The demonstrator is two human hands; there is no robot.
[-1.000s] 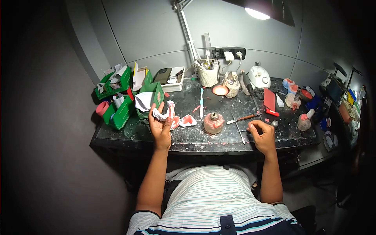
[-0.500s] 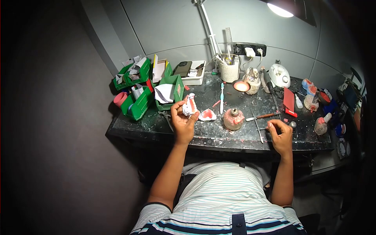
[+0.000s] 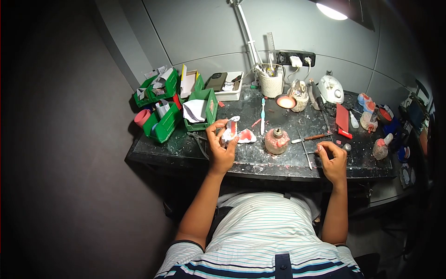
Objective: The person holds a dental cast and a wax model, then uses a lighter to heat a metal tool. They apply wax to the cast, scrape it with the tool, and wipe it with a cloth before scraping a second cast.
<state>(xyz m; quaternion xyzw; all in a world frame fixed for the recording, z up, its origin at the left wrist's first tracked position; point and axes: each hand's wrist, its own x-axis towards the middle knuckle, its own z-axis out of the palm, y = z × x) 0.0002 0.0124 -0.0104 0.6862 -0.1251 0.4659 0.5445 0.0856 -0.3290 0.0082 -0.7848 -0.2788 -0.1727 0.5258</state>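
In my left hand [image 3: 222, 151] is a white plaster dental cast [image 3: 231, 130] with a pink-red wax layer, raised above the bench's front left and gripped between thumb and fingers. A second white dental cast [image 3: 246, 136] with pink wax inside lies just right of it. My right hand [image 3: 333, 160] is closed near the front edge around a thin metal tool [image 3: 347, 147] with a rounded, shiny end; the middle of the tool is hidden by my fingers. Beside that hand, a wooden-handled knife [image 3: 317, 137] lies across a slim metal spatula [image 3: 307, 158].
A wax-smeared burner [image 3: 277, 141] stands between my hands, with a toothbrush [image 3: 263, 116] behind it. Green bins [image 3: 161, 123] crowd the left. Toward the right are a red wax box [image 3: 343, 121], a white device [image 3: 331, 89] and plaster models [image 3: 381, 149]. A lamp [image 3: 332, 11] hangs above.
My left hand has shifted slightly right and down with the dental cast, which is turned a little. My right hand has stayed in place.
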